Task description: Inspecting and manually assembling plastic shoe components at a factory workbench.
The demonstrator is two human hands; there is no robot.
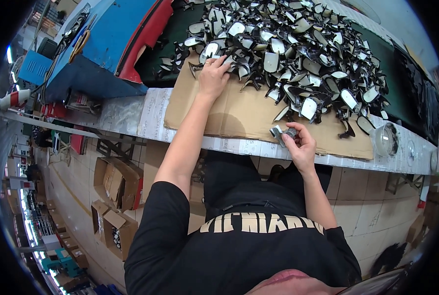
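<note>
My left hand (213, 78) reaches to the near left edge of a big pile of small black parts with pale, rounded flat faces (271, 62). Its fingers are apart, with the tips at a white-faced part (211, 49); a grip on it is not visible. Close to the table's front edge, my right hand (301, 146) is closed, pinching a small grey piece with a white patch (280, 133) between thumb and fingers. Its kind I cannot make out. Under the near side of the pile lies a flat sheet of brown cardboard (229, 115).
A blue machine housing (94, 49) with a red edge panel (141, 44) stands left of the pile. At the table's right is a clear round container (386, 139). Open cardboard boxes (118, 184) sit on the tiled floor at left. My legs are beneath the table edge.
</note>
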